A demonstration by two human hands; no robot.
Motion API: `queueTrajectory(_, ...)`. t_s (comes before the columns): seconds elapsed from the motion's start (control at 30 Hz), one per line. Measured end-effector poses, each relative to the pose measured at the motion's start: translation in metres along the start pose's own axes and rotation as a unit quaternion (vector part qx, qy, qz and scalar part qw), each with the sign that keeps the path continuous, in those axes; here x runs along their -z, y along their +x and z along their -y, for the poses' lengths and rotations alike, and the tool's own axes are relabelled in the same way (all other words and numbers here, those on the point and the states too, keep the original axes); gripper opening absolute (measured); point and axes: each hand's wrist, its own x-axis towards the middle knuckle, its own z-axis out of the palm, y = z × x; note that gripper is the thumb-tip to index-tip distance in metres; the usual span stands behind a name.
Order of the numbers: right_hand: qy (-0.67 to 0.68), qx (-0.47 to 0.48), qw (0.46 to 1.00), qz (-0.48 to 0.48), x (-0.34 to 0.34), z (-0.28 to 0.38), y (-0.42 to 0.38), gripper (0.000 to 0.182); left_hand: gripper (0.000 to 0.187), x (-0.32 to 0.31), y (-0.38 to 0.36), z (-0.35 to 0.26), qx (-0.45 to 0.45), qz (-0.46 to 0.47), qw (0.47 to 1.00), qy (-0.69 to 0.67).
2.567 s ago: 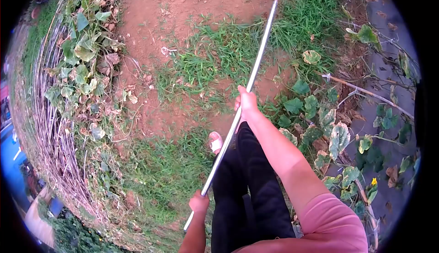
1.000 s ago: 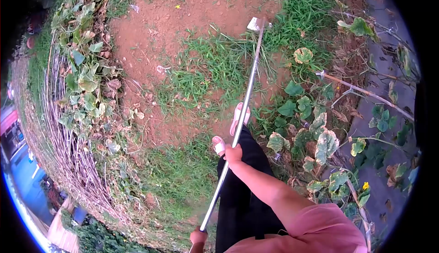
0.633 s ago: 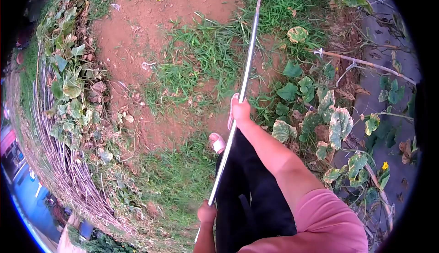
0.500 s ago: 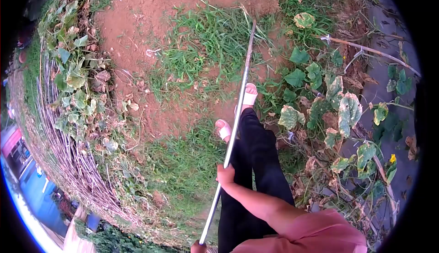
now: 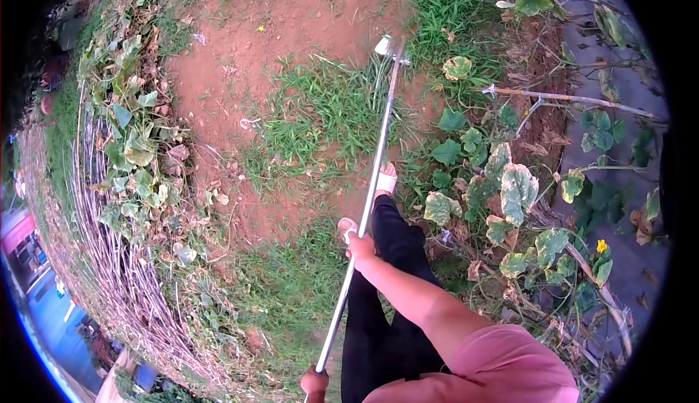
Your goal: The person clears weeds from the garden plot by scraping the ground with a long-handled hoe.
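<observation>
A long silvery pole [image 5: 370,184] runs diagonally from the bottom edge up to a metal hoe-like head [image 5: 384,46]. The head is at the upper end of a grass patch [image 5: 328,104], beside bare red soil; whether it touches the ground cannot be told. Partway down the pole, my right hand [image 5: 360,247] is closed around it, over my feet in light sandals. Lower, near the bottom edge, my left hand [image 5: 314,381] is wrapped round the same pole, its forearm out of view.
Leafy vines with dry, spotted leaves [image 5: 518,193] and thin stakes [image 5: 575,99] stand at the right, beside dark sheeting [image 5: 633,206]. More vines [image 5: 138,148] and a long heap of dry stalks [image 5: 124,257] lie at the left. Grass grows around my feet.
The hoe-like head now shows clear of the grass. My right hand has moved up in the view and my left hand shows more fully. The whole scene has shifted slightly.
</observation>
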Motion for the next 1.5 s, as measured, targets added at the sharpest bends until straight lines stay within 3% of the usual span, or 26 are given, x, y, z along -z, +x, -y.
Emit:
queueTrajectory(0.03,0.032,0.003,0.998,0.054,0.003,0.06,0.02,0.028,0.029,0.022,0.02,-0.048,-0.028,0.009,0.999,-0.018)
queueTrajectory(0.07,0.026,0.047,0.998,0.023,0.003,0.104,0.054,0.029,0.031,0.038,0.038,-0.095,-0.037,0.007,0.999,-0.033)
queueTrajectory(0.13,0.08,0.132,0.986,0.06,0.009,0.216,0.074,0.026,0.034,0.078,0.061,-0.182,-0.13,-0.007,0.986,-0.1)
queueTrajectory(0.2,0.073,0.195,0.976,0.057,0.018,0.316,0.082,0.026,0.035,0.124,0.067,-0.266,-0.141,-0.017,0.979,-0.145)
queueTrajectory(0.3,0.008,0.302,0.95,-0.077,0.022,0.383,0.122,0.029,0.037,0.148,0.087,-0.343,-0.167,-0.027,0.97,-0.176)
queueTrajectory(0.37,-0.061,0.322,0.935,-0.136,0.028,0.365,0.137,0.03,0.034,0.123,0.103,-0.339,-0.151,-0.005,0.975,-0.165)
queueTrajectory(0.4,-0.055,0.286,0.948,-0.129,0.032,0.318,0.146,0.031,0.033,0.102,0.103,-0.318,-0.137,0.011,0.978,-0.155)
queueTrajectory(0.47,-0.038,0.177,0.978,-0.108,0.039,0.198,0.116,0.03,0.03,0.017,0.091,-0.201,-0.158,0.042,0.985,-0.061)
queueTrajectory(0.5,-0.021,0.141,0.986,-0.091,0.042,0.139,0.099,0.029,0.028,0.015,0.072,-0.154,-0.125,0.05,0.99,-0.038)
queueTrajectory(0.53,-0.119,0.162,0.969,-0.141,0.043,0.082,0.082,0.03,0.026,0.023,0.044,-0.113,-0.078,0.098,0.992,-0.027)
queueTrajectory(0.57,-0.137,0.111,0.975,-0.136,0.042,0.05,0.058,0.031,0.027,0.023,0.017,-0.076,-0.064,0.1,0.993,-0.006)
queueTrajectory(0.6,-0.104,0.026,0.991,-0.08,0.041,0.089,-0.001,0.033,0.027,0.031,0.009,-0.052,-0.047,0.088,0.995,0.014)
queueTrajectory(0.7,-0.025,0.061,0.996,-0.057,0.032,0.07,0.006,0.031,0.026,0.084,-0.014,-0.069,-0.028,0.055,0.998,-0.027)
queueTrajectory(0.8,0.074,0.084,0.994,0.003,0.027,0.154,0.011,0.026,0.027,0.086,0.021,-0.105,-0.055,0.01,0.998,0.013)
queueTrajectory(0.83,0.043,0.104,0.994,0.009,0.024,0.175,0.036,0.027,0.028,0.091,0.034,-0.128,-0.065,-0.005,0.998,-0.004)
queueTrajectory(0.87,0.069,0.188,0.98,-0.016,0.022,0.223,0.028,0.025,0.028,0.097,0.051,-0.16,-0.077,-0.019,0.997,-0.023)
queueTrajectory(0.9,0.076,0.156,0.985,0.0,0.024,0.26,0.04,0.024,0.029,0.102,0.068,-0.191,-0.103,-0.028,0.993,-0.05)
queueTrajectory(1.0,0.054,0.235,0.97,-0.017,0.031,0.315,0.088,0.02,0.031,0.111,0.096,-0.257,-0.162,-0.035,0.982,-0.094)
queueTrajectory(1.07,0.069,0.207,0.976,-0.005,0.029,0.251,0.129,0.018,0.03,0.086,0.105,-0.242,-0.158,-0.016,0.985,-0.069)
queueTrajectory(1.1,0.076,0.19,0.979,0.0,0.03,0.209,0.135,0.018,0.03,0.061,0.103,-0.204,-0.149,0.006,0.988,-0.041)
queueTrajectory(1.13,0.068,0.198,0.976,-0.059,0.029,0.152,0.107,0.018,0.029,0.04,0.093,-0.158,-0.134,0.028,0.99,-0.011)
queueTrajectory(1.2,0.023,0.085,0.995,-0.047,0.025,0.078,0.037,0.02,0.028,0.02,0.055,-0.061,-0.088,0.042,0.995,0.011)
queueTrajectory(1.23,-0.001,0.029,0.999,-0.036,0.023,0.042,0.002,0.023,0.029,0.024,0.03,-0.022,-0.017,0.06,0.998,-0.001)
queueTrajectory(1.37,-0.074,-0.017,0.996,-0.041,0.005,-0.095,-0.079,0.03,0.033,0.035,-0.055,0.083,0.022,0.094,0.995,-0.008)
queueTrajectory(1.4,-0.053,-0.093,0.994,0.013,0.016,-0.083,-0.112,0.032,0.033,0.035,-0.071,0.093,0.031,0.095,0.995,-0.013)
queueTrajectory(1.5,-0.082,-0.093,0.992,0.027,0.013,-0.072,-0.105,0.035,0.034,0.027,-0.079,0.071,0.03,0.061,0.998,-0.006)
